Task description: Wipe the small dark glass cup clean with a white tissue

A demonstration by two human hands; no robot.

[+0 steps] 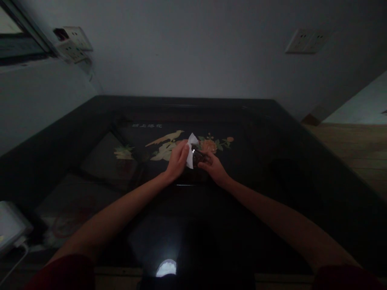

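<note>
My left hand is closed around a white tissue, whose corners stick out above and below the fingers. My right hand grips a small dark glossy object from its right side; in the dim light its kind is unclear. The tissue touches the left side of this object, between the two hands. Both hands meet over the middle of a black glossy table, above its bird and flower picture. Some of my left fingers are hidden behind the tissue.
A white box-like device with a white cable sits at the table's left edge. Wall sockets are at the upper right, and a power strip is at the upper left. A wall borders the table's far edge.
</note>
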